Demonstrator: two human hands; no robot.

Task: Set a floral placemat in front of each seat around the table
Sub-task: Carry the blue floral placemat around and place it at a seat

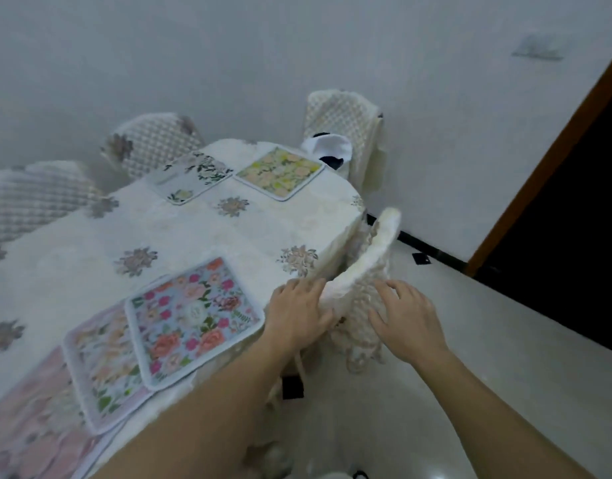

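**Hands on the chair, mats waiting at the near edge**

At the far left we see two covered chairs (31, 198) tucked against the long side of the surface (180, 236), which wears a cream cloth with flower medallions. Near our left elbow three floral placemats overlap in a fan at the near edge: a pink one (31, 420) lowest, a pale peach one (104, 361) over it, and a blue one with red and pink roses (194, 319) on top. None of these looks set to a seat yet.

Toward the far end, two mats lie flat side by side and just touching: a white one with dark leaves (190, 178) and a yellow-green one (280, 172), the latter before the end chair (342, 133), which carries a white item we cannot identify.

Moving right, our left hand (297, 316) rests with spread fingers on the top of the near chair back (363, 271), seemingly gripping its cover. Our right hand (408, 319) lies on the back's outer face, fingers loosely curled; whether it truly clasps the cover we cannot tell. Neither hand holds a mat.

We judge the task roughly half done, with this chair being straightened or shifted. The next move would likely call for letting go, taking the blue mat from the fan, and laying it square before this seat.
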